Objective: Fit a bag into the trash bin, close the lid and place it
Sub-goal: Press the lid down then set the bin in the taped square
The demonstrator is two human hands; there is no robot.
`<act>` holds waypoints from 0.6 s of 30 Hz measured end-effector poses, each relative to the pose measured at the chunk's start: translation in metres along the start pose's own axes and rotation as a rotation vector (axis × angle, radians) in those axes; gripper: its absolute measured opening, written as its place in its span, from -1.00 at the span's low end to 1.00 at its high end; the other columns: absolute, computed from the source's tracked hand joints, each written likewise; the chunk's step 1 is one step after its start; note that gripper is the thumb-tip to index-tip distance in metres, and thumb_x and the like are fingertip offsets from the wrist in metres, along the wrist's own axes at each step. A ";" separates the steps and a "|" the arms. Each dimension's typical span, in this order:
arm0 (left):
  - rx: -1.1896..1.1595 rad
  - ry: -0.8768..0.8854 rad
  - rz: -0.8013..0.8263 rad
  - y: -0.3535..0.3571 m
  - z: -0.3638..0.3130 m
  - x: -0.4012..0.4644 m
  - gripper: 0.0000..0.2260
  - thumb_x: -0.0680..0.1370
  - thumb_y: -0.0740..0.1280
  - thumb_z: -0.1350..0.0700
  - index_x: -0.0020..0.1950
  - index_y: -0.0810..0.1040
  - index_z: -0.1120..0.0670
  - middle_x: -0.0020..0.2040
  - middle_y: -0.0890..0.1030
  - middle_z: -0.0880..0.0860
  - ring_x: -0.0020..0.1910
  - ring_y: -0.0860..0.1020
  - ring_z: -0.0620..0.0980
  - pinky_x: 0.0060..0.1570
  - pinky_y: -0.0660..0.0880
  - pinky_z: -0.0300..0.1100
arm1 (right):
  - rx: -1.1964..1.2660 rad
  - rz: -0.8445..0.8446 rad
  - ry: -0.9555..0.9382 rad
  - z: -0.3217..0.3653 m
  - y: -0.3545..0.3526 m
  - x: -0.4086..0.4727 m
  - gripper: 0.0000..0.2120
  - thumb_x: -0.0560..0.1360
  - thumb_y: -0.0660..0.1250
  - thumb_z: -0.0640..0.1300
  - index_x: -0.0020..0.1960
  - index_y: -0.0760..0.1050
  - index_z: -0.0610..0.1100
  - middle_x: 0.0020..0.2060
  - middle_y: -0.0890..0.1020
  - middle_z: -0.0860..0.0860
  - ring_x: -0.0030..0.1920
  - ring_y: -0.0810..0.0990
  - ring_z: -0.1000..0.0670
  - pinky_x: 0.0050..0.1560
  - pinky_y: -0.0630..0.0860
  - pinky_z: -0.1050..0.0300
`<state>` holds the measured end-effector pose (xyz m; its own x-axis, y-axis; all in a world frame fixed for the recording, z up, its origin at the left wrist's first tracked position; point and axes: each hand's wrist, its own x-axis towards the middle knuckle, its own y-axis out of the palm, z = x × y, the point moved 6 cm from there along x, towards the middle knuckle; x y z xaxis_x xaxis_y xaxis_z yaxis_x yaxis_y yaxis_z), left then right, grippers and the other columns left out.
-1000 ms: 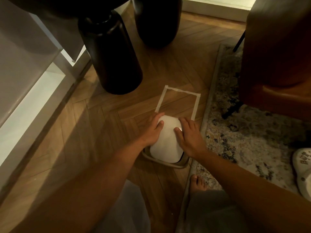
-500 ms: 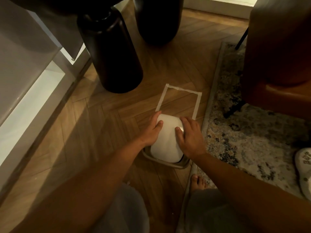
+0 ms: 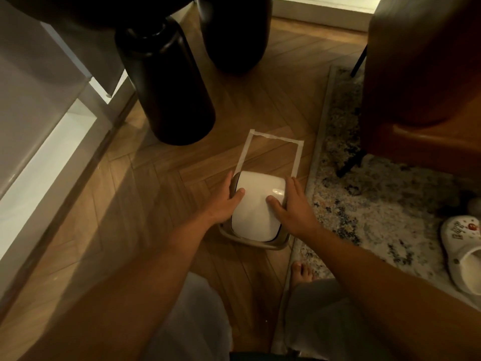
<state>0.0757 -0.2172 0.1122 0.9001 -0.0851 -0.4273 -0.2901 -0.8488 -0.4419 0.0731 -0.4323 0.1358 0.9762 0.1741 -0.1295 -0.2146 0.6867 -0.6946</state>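
A small trash bin (image 3: 253, 242) with a beige rim and a white domed lid (image 3: 256, 204) stands on the wooden floor, lid down. Its far end overlaps the near edge of a white tape rectangle (image 3: 270, 138) stuck on the floor. My left hand (image 3: 225, 201) clasps the bin's left side, thumb resting on the lid. My right hand (image 3: 291, 207) clasps the right side, thumb also on the lid. No bag is visible.
Two dark rounded table legs (image 3: 166, 95) (image 3: 234, 32) stand beyond the tape. A patterned rug (image 3: 377, 204) lies right, with a brown chair (image 3: 421, 74) and a white clog (image 3: 466, 248). A grey cabinet base (image 3: 46, 142) runs along the left. My bare toes (image 3: 302, 272) are just behind the bin.
Both hands have pushed the bin forward toward the tape rectangle; its far end now covers the near tape edge.
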 end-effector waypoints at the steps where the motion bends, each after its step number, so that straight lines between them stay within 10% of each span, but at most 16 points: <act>1: 0.006 -0.009 0.011 -0.001 0.002 -0.001 -0.30 0.60 0.23 -0.22 0.62 -0.08 -0.16 0.60 0.21 0.03 0.51 0.25 0.07 0.39 0.25 0.06 | 0.040 0.004 0.007 -0.002 0.000 -0.003 -0.29 0.55 0.29 0.21 0.51 0.14 -0.14 0.40 0.33 -0.07 0.33 0.43 -0.11 0.25 0.48 -0.08; 9: 0.021 -0.042 0.076 0.009 0.014 -0.025 -0.31 0.57 0.33 -0.16 0.61 0.10 -0.04 0.52 0.34 0.05 0.46 0.33 0.09 0.27 0.33 -0.07 | 0.140 0.042 0.128 -0.020 0.012 -0.045 -0.11 0.42 0.48 0.15 0.57 0.05 0.02 0.44 0.36 -0.02 0.40 0.40 -0.05 0.36 0.44 -0.09; 18: 0.165 -0.048 0.182 0.018 0.032 -0.029 0.33 0.22 0.69 0.08 0.60 -0.31 -0.04 0.59 0.13 0.11 0.55 0.16 0.12 0.48 0.22 0.17 | 0.231 0.154 0.258 -0.040 0.046 -0.068 0.35 0.16 0.69 0.05 0.61 -0.21 0.05 0.54 0.20 -0.02 0.49 0.30 -0.07 0.42 0.37 -0.17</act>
<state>0.0342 -0.2133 0.0910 0.8128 -0.2009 -0.5469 -0.4988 -0.7249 -0.4751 -0.0019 -0.4406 0.0843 0.9016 0.1242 -0.4144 -0.3321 0.8126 -0.4790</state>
